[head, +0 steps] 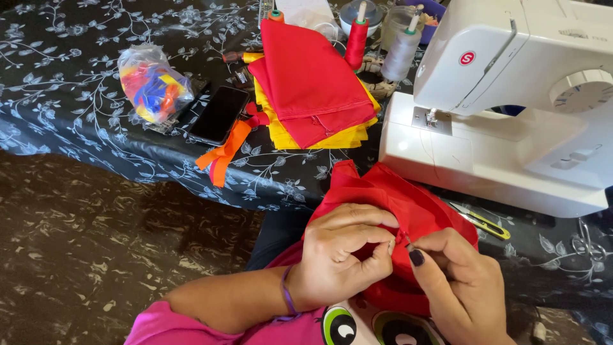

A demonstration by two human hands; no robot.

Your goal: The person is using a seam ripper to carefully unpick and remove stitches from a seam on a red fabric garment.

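Below the sewing machine [511,108], on my lap at the table's [96,83] edge, I have the red cloth [389,198] bunched up. My left hand [341,252] pinches a fold shut; my right hand [456,281] nips the same seam between thumb and forefinger. I judge the cloth light, thin, limp and a bit slick, so it is best gripped close to the seam.

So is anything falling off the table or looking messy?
Yes: orange fabric strips droop over the table's front edge, beside the black phone. The folded red and yellow cloth lies stacked.
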